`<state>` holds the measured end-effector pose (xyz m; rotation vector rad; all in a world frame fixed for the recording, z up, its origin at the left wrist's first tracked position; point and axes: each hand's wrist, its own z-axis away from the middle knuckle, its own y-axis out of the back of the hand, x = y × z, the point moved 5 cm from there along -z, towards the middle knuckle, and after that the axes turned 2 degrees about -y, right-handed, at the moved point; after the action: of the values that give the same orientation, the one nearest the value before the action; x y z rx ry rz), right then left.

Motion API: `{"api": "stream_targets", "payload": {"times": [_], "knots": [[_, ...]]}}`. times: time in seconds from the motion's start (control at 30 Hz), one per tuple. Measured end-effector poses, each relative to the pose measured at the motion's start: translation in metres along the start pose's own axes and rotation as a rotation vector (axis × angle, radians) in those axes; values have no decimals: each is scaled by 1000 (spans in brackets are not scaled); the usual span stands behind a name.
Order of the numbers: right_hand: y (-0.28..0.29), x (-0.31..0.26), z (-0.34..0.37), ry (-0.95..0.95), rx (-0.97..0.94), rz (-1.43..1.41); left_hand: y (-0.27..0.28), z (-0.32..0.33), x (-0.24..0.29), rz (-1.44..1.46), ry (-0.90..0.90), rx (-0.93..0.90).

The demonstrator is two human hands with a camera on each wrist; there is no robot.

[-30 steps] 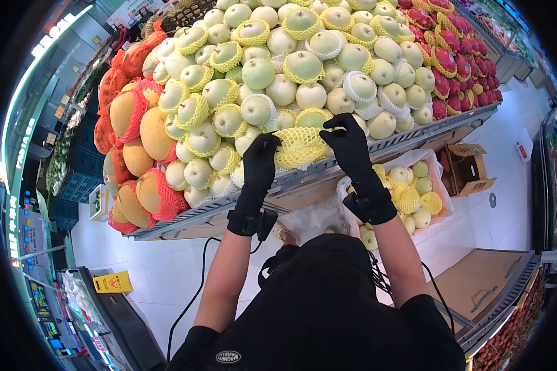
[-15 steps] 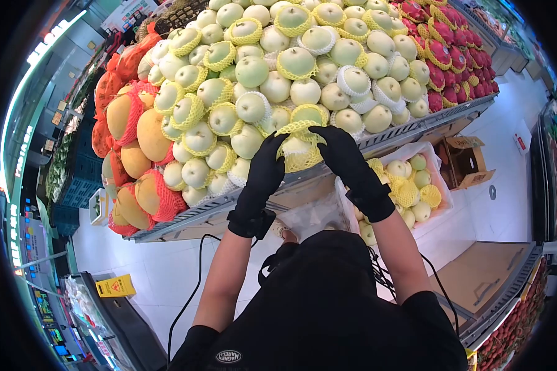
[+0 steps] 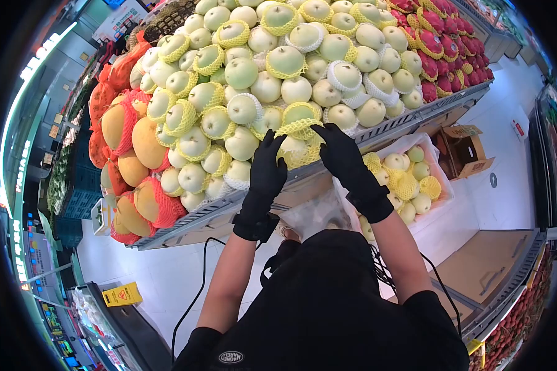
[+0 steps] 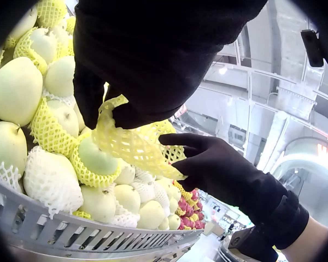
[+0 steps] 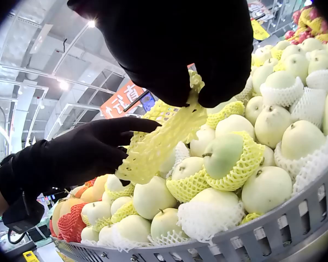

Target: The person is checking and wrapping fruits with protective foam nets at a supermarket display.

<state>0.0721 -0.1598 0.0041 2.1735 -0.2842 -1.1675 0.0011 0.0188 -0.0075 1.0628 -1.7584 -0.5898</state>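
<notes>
Both black-gloved hands hold a yellow foam net [image 3: 299, 148] between them, above the front edge of the heap of pale green melons [image 3: 241, 73]. The left hand [image 3: 268, 168] pinches its left side, the right hand [image 3: 343, 159] its right side. In the left wrist view the net [image 4: 128, 146] hangs stretched from the fingers of the left hand [image 4: 147, 54] to those of the right hand [image 4: 216, 164]. From the right wrist view, the net [image 5: 167, 143] looks slack and partly folded, with no fruit seen inside.
Large orange melons in red nets [image 3: 148, 141] lie at the heap's left, dragon fruit [image 3: 449, 49] at its right. A grey slatted rail [image 3: 390, 128] edges the display. Below it stand a lined crate of fruit [image 3: 444, 196] and a cardboard box [image 3: 470, 154]. A yellow floor sign [image 3: 122, 294] is lower left.
The net went from stretched flat between the hands to a gathered, hanging shape with its upper rim bunched. Both hands have turned slightly, and the view has shifted a little.
</notes>
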Motion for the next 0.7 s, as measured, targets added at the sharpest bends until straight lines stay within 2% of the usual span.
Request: {"api": "stream_targets", "payload": {"times": [0.03, 0.13, 0.23, 0.27, 0.37, 0.43, 0.57, 0.6, 0.7], "knots": [[1, 3, 2, -26, 0, 7, -2, 1, 0, -46, -41, 6], [8, 7, 7, -106, 11, 13, -1, -2, 3, 76, 40, 24], [9, 12, 12, -113, 64, 3, -10, -6, 4, 371, 326, 21], [8, 15, 14, -103, 87, -4, -14, -6, 10, 391, 301, 85], [9, 23, 22, -98, 136, -50, -17, -8, 27, 143, 111, 130], [15, 32, 29, -101, 177, -83, -25, -7, 24, 60, 5, 94], [25, 59, 42, -188, 235, -124, -39, -5, 31, 325, 115, -76], [28, 64, 47, -169, 258, -155, -43, -4, 34, 339, 82, -81], [31, 81, 55, -233, 42, -378, -54, 0, 38, 345, 92, -120]]}}
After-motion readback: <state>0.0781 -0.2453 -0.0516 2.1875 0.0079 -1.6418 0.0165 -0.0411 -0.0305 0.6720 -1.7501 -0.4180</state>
